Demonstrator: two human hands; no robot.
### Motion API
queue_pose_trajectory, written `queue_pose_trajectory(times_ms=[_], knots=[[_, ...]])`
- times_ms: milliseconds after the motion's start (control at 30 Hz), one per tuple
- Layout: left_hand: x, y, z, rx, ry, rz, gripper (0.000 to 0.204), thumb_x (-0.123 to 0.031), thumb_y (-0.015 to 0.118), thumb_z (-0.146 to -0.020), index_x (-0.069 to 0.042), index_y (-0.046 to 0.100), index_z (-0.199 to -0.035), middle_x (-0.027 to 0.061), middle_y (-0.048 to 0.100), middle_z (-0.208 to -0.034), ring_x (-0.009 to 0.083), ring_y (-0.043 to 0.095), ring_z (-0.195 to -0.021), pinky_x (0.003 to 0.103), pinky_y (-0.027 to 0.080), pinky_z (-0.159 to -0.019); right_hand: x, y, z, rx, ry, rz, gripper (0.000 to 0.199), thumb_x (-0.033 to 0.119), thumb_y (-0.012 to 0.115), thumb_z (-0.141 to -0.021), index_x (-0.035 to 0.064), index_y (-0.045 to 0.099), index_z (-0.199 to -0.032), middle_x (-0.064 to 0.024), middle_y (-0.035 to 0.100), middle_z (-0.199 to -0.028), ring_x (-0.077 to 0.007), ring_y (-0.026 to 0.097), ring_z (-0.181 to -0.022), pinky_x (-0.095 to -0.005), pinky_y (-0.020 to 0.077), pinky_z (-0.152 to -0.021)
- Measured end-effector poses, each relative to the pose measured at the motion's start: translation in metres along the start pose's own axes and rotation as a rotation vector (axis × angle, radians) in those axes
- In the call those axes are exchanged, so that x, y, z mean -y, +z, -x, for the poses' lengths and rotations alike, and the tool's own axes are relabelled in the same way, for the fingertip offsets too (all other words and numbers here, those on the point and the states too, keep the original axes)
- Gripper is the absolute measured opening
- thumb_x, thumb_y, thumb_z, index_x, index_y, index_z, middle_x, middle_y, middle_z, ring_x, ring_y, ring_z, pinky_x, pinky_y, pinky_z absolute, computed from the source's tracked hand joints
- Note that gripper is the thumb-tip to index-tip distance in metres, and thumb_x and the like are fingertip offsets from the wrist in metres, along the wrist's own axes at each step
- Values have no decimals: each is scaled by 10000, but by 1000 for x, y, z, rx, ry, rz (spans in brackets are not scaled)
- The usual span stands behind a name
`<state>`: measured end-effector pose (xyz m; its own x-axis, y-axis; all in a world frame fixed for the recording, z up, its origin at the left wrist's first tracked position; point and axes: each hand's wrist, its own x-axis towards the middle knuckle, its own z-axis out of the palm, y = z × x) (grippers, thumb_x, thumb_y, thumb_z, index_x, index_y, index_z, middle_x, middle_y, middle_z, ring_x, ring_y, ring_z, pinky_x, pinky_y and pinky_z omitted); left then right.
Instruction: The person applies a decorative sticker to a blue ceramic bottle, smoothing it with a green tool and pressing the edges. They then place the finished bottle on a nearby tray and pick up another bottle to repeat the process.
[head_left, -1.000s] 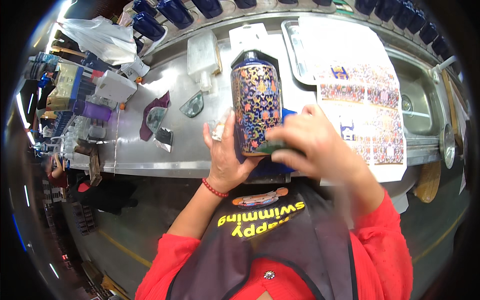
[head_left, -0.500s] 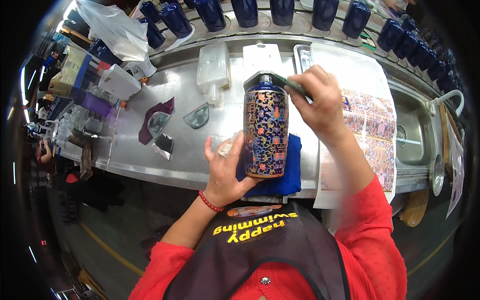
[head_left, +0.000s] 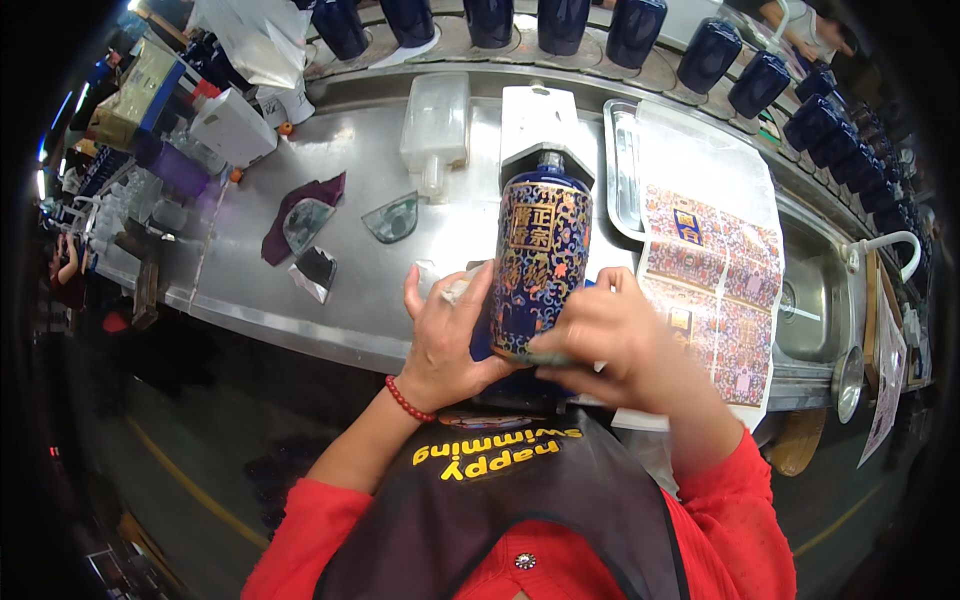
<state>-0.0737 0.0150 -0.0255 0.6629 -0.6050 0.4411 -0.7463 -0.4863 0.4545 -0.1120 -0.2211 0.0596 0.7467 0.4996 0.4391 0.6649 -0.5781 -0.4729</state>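
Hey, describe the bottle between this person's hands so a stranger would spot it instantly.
Start at the steel counter, near edge. There, between the left hand and right hand, a patterned bottle points its neck away. Colourful scrollwork covers its body; the navy bottles lined up beyond are plain.

Red sleeves [head_left: 308,525], dark apron [head_left: 440,520]

Bottle [head_left: 543,245] between left hand [head_left: 445,325] and right hand [head_left: 612,335]; block [head_left: 540,118] behind it; flask [head_left: 436,125] left of the block, on the table [head_left: 365,285]; scraper [head_left: 391,218] nearer, left of the bottle; sheet [head_left: 712,265] right of the bottle, partly over a tray [head_left: 620,165]; sink [head_left: 808,285] farther right; conveyor [head_left: 525,42] behind the table
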Motion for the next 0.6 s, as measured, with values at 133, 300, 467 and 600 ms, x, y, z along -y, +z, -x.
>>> queue_pose_trajectory(times_ms=[133, 300, 467, 600], knots=[[-8, -7, -2, -15, 19, -131, 1100, -634, 864, -635, 25, 506, -1439, 123, 640, -1299, 321, 558, -1182, 638, 100, -1181, -51, 2, -10, -428, 405, -45, 172, 92, 763, -810, 127, 724, -973, -24, 622, -804, -229, 603, -766, -375, 395, -703], [-7, 1, -4, -73, 13, -63, 1138, -624, 865, -649, 16, 428, -1482, 145, 598, -1301, 328, 527, -1228, 660, 88, -1169, -28, -3, -1, 47, -30, -72, 221, 123, 813, -772, 129, 725, -975, -47, 620, -822, -206, 624, -759, -376, 430, -696], [5, 13, 0, -6, -53, 49, 1157, -619, 854, -670, 11, 378, -1516, 154, 576, -1296, 320, 498, -1282, 672, 78, -1158, -58, 3, -13, -511, 302, 238, 160, 105, 794, -783, 91, 723, -925, -55, 629, -810, -248, 621, -727, -372, 460, -697], [10, 18, 4, -21, -32, 45, 1181, -631, 864, -635, 11, 402, -1512, 151, 575, -1304, 308, 507, -1255, 657, 98, -1165, -1, 7, 6, -3, -50, -138, 258, 125, 832, -722, 135, 724, -956, -14, 566, -819, -198, 610, -813, -366, 417, -788]])
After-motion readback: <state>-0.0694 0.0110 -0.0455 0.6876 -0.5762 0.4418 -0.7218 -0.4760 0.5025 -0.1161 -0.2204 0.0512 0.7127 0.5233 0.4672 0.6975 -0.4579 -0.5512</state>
